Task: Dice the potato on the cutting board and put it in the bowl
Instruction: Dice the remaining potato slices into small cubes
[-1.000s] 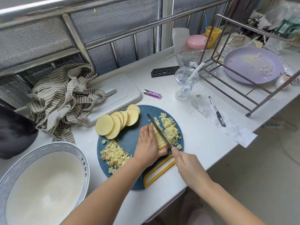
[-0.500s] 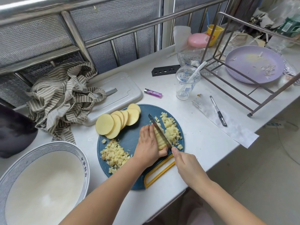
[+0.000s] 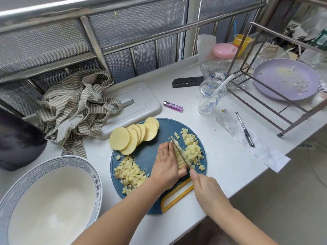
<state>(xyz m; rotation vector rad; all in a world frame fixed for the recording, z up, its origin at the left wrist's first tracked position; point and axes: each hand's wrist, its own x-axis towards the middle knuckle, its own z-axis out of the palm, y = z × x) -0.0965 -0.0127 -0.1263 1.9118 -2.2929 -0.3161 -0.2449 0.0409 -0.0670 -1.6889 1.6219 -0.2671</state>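
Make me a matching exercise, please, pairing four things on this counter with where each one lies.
1 potato slices
2 lighter
3 pen
4 bowl

A on the paper strip
B left of the cutting board
C fanned on the cutting board's far edge
D between the plastic cup and the grey lid

Pairs: 1-C, 2-D, 3-A, 4-B.

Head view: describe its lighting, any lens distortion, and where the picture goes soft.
Head view: soft, even daylight, with only faint shadows under the slices; in the same head view, wide-angle bending curves the railing and stretches the bowl near the edges; the knife blade looks slightly soft, the slices crisp; no harsh glare on the counter.
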